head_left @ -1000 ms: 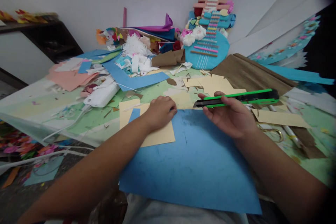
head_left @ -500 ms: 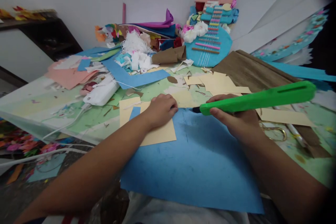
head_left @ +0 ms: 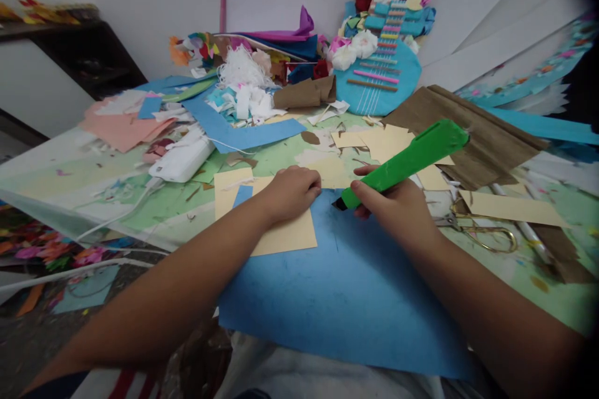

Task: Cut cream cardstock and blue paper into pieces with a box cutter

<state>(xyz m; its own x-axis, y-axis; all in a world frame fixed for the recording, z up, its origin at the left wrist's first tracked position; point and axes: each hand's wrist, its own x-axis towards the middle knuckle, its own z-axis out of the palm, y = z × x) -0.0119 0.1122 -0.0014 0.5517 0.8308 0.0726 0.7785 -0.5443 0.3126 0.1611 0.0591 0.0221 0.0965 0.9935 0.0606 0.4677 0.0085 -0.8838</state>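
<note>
A large sheet of blue paper [head_left: 346,312] lies at the table's near edge and reaches over my lap. On its left part rests a cream paper piece [head_left: 287,240]. My left hand [head_left: 292,192] presses this piece down, fingers curled together near its far edge. My right hand [head_left: 395,202] grips a thick green marker [head_left: 412,156], held tilted with its black tip low over the far edge of the blue sheet. Whether the tip touches cannot be told. Faint dark marks show on the sheet below the tip. A small blue strip [head_left: 242,194] lies beside my left wrist.
Gold-handled scissors [head_left: 491,237] lie right of my right hand. Cream scraps [head_left: 390,140] and brown paper [head_left: 468,131] sit beyond. A white power bank-like block [head_left: 182,159] with a cable is at left. A blue paper guitar [head_left: 379,81] leans at the back wall.
My right hand has drawn the marker slightly left and nearer to me, tilting its back end up and inward. More of the scissors shows. The left hand stays on the cream paper.
</note>
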